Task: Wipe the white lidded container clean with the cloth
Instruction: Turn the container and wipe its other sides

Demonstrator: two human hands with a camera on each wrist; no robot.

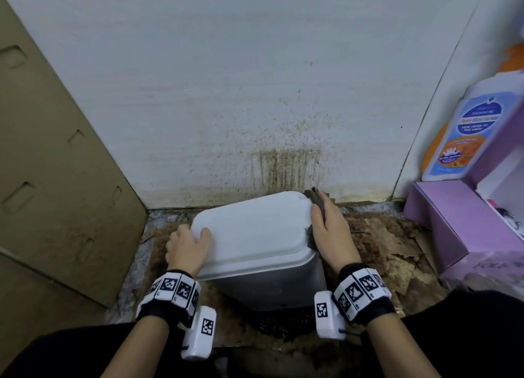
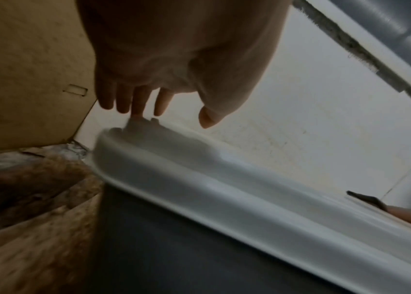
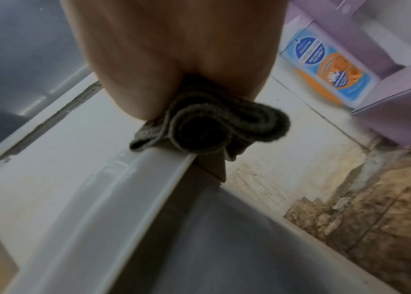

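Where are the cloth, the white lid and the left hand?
cloth [image 3: 214, 127]: right wrist view, on the rolled fold.
white lid [image 1: 255, 227]: head view, on its flat top.
left hand [image 1: 185, 248]: head view, on the back of the hand.

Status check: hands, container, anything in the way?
Left hand open, steadying the lid. Right hand grips the cloth on the lid's right edge. Wall close behind; box to the right.

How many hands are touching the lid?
2. The left hand rests on the lid's left edge; the right hand presses the cloth against its right edge.
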